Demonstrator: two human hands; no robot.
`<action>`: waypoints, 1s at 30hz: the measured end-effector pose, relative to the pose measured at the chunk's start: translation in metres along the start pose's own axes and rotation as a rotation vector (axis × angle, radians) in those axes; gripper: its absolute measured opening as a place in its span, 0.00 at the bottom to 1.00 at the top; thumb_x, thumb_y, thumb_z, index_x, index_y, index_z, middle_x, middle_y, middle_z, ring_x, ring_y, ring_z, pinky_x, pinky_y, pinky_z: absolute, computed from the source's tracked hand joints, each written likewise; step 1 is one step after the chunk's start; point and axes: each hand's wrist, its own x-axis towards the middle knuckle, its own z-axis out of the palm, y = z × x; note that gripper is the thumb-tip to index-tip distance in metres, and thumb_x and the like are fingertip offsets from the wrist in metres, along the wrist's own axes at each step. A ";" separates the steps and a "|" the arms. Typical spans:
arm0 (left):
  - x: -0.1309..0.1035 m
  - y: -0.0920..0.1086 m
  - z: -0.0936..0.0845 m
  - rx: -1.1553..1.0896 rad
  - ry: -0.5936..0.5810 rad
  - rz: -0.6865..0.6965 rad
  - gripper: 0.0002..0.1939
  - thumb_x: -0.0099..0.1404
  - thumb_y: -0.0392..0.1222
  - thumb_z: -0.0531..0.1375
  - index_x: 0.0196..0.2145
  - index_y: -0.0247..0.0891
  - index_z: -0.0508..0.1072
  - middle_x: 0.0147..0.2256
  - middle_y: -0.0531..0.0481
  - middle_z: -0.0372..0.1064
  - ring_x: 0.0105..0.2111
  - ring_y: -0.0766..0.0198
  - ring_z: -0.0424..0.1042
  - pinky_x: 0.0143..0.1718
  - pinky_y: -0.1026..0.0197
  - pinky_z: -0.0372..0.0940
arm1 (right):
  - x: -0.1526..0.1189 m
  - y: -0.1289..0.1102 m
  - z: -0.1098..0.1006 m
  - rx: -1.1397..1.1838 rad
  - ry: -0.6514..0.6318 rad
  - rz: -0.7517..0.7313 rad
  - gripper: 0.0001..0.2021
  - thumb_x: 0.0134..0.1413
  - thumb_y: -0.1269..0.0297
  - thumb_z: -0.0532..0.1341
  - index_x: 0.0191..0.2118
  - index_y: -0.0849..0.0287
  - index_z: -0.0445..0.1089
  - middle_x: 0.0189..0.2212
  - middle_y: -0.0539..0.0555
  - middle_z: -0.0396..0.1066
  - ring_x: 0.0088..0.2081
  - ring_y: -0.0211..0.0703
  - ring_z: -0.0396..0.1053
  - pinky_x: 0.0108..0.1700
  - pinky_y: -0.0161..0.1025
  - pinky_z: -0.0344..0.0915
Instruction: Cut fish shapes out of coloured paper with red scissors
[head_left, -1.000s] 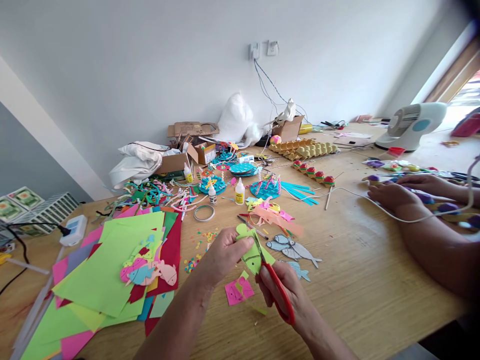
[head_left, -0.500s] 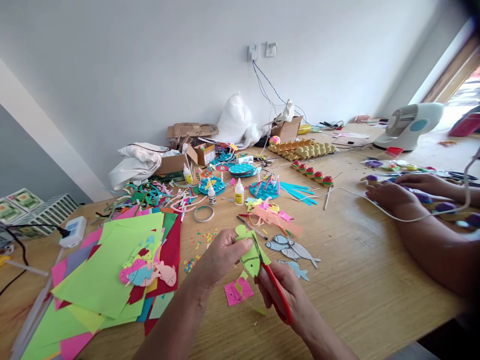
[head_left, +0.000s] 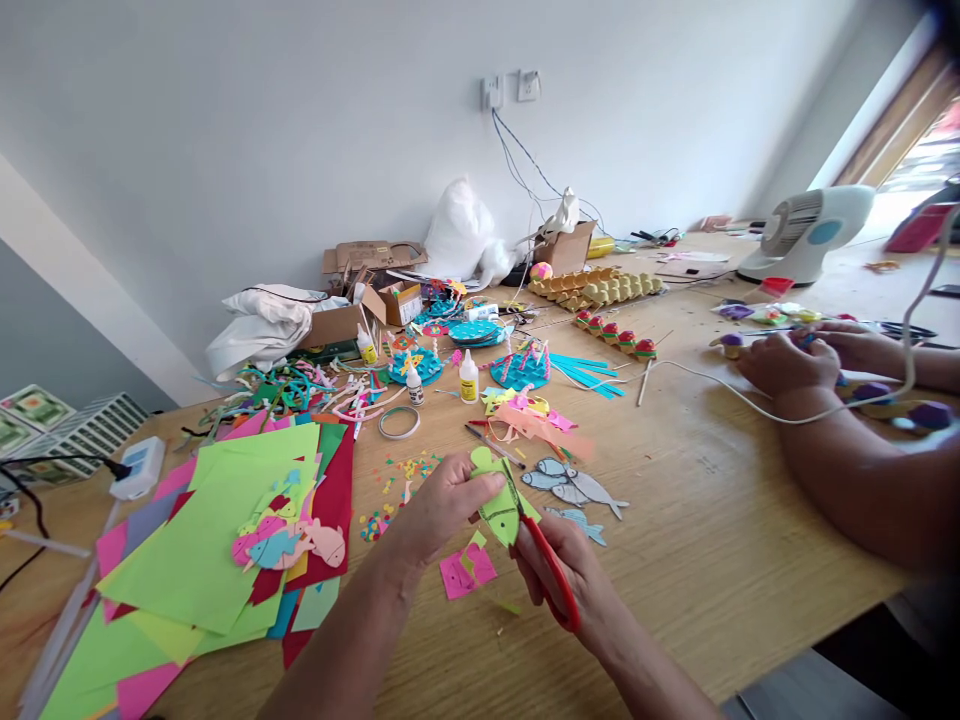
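My left hand pinches a lime-green paper fish shape above the wooden table. My right hand grips red-handled scissors, whose blades bite into the green paper. Pink paper scraps lie on the table just below my hands. Grey printed paper fish lie a little beyond the scissors.
A stack of coloured paper sheets with cut-out fish on top lies at left. Glue bottles, tape ring, egg cartons, boxes and craft pieces crowd the far side. Another person's hands work at right, near a fan.
The view has shifted slightly left and down. My hands keep the paper and scissors in nearly the same place; the other person's hand has closed over a small piece.
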 end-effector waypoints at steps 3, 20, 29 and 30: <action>0.002 -0.001 0.006 -0.032 0.015 -0.042 0.14 0.52 0.47 0.61 0.18 0.37 0.64 0.16 0.57 0.57 0.17 0.72 0.53 0.20 0.67 0.50 | -0.001 0.005 -0.005 0.025 -0.013 0.007 0.21 0.56 0.45 0.50 0.24 0.58 0.60 0.12 0.43 0.54 0.15 0.31 0.50 0.18 0.30 0.51; -0.007 -0.041 0.008 -0.117 0.107 -0.158 0.17 0.50 0.52 0.63 0.21 0.35 0.64 0.18 0.58 0.57 0.19 0.72 0.55 0.24 0.66 0.54 | -0.005 0.025 -0.003 0.071 -0.039 0.137 0.21 0.48 0.44 0.53 0.20 0.55 0.53 0.11 0.42 0.50 0.14 0.31 0.50 0.16 0.30 0.48; -0.028 -0.060 -0.006 -0.232 0.245 -0.204 0.19 0.46 0.53 0.66 0.23 0.34 0.67 0.20 0.56 0.61 0.23 0.69 0.61 0.30 0.64 0.59 | 0.006 0.036 -0.007 -0.018 -0.112 0.242 0.19 0.50 0.46 0.51 0.22 0.58 0.58 0.10 0.41 0.52 0.13 0.30 0.50 0.16 0.28 0.48; -0.031 -0.063 -0.007 -0.235 0.255 -0.207 0.19 0.46 0.53 0.67 0.22 0.34 0.67 0.20 0.56 0.62 0.23 0.69 0.61 0.29 0.65 0.59 | 0.007 0.037 -0.008 -0.044 -0.124 0.238 0.19 0.50 0.45 0.51 0.22 0.58 0.59 0.10 0.41 0.52 0.13 0.30 0.50 0.16 0.28 0.48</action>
